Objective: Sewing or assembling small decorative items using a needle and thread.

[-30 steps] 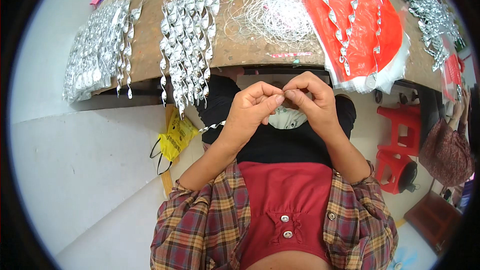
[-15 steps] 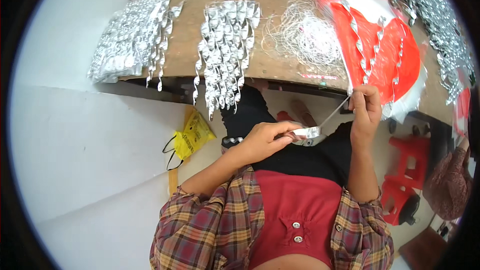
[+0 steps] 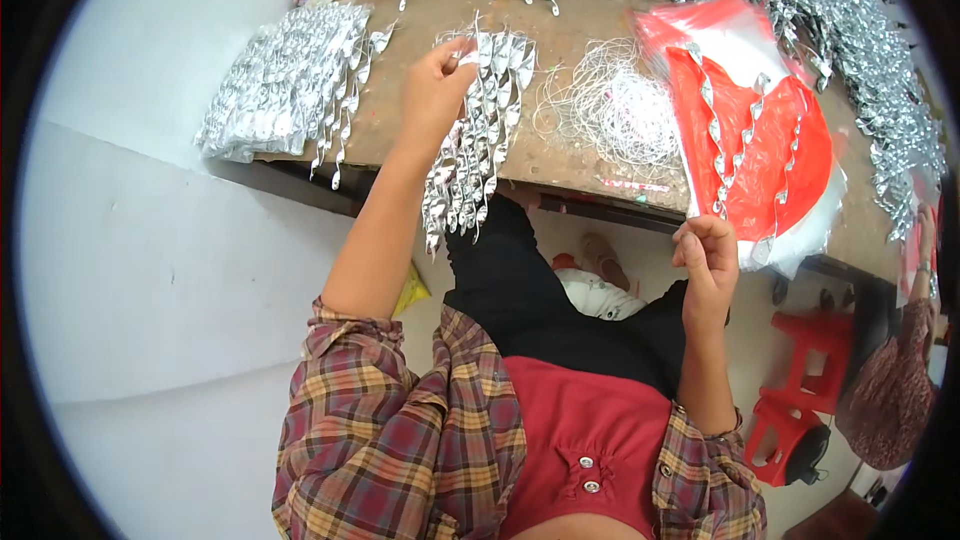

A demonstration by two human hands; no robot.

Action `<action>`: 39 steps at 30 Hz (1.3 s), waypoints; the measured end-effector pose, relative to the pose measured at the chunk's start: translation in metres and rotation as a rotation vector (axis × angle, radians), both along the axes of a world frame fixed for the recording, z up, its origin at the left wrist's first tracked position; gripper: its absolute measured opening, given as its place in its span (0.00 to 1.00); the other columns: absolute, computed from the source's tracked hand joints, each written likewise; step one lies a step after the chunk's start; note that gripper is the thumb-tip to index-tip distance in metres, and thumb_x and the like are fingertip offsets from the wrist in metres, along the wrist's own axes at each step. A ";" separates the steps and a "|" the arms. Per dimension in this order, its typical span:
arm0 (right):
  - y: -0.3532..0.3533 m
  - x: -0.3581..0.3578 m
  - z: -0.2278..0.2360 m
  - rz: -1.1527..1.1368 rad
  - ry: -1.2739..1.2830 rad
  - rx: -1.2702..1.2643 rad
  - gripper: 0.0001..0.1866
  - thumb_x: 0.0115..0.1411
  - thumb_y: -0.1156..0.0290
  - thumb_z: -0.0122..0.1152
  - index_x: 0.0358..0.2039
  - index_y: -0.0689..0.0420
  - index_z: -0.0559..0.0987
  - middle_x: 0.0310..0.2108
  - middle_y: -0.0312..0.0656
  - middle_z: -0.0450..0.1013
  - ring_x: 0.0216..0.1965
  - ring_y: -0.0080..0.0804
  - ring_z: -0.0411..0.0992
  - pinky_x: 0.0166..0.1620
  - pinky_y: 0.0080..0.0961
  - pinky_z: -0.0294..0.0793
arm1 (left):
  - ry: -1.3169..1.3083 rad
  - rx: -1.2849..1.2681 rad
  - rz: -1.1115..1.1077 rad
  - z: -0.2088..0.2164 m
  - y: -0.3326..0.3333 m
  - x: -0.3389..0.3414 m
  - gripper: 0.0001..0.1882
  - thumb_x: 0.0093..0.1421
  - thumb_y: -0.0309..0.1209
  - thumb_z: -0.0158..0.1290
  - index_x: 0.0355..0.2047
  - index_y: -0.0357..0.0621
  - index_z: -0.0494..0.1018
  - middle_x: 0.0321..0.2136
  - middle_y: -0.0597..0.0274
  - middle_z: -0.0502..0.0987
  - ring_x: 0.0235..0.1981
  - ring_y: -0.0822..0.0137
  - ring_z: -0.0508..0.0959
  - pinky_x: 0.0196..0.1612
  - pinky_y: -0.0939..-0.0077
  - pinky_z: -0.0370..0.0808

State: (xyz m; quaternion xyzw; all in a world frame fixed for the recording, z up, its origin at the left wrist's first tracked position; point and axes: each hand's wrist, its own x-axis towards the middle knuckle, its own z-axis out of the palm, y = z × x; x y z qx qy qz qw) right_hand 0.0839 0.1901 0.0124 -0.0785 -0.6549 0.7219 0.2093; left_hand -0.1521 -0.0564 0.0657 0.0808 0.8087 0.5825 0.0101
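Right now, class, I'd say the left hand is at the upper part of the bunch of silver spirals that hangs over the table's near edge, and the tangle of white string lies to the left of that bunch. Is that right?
Not quite: in the head view, the tangle of white string lies to the right of the bunch of silver spirals, where the left hand is.

— Where's room over the tabletop [image 3: 575,168]?
— Through the narrow gap between the silver spiral strips [image 3: 500,75] and the white string tangle [image 3: 640,122].
— Left of the strips?
— The left hand [image 3: 433,90] blocks that.
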 end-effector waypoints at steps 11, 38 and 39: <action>-0.001 -0.002 0.008 0.025 -0.096 0.004 0.05 0.60 0.76 0.51 0.37 0.60 0.70 0.29 0.35 0.69 0.28 0.17 0.65 0.31 0.14 0.64 | 0.769 -0.666 0.016 -0.024 0.036 -0.060 0.18 0.49 0.34 0.56 0.41 0.47 0.75 0.40 0.57 0.74 0.43 0.54 0.71 0.46 0.62 0.68; 0.027 -0.015 0.008 0.301 -0.216 -0.458 0.30 0.60 0.64 0.54 0.60 0.60 0.58 0.40 0.45 0.72 0.25 0.19 0.65 0.31 0.15 0.67 | -0.096 -0.124 -0.593 0.001 0.013 0.099 0.01 0.52 0.21 0.52 0.26 0.36 0.72 0.25 0.65 0.74 0.26 0.77 0.72 0.30 0.83 0.68; 0.029 -0.018 0.010 0.319 -0.112 -0.588 0.34 0.61 0.62 0.54 0.63 0.58 0.52 0.42 0.47 0.71 0.26 0.19 0.65 0.34 0.18 0.68 | -0.106 -0.137 -0.674 0.006 -0.002 0.118 0.02 0.49 0.21 0.53 0.24 0.36 0.72 0.25 0.62 0.75 0.27 0.73 0.73 0.31 0.81 0.70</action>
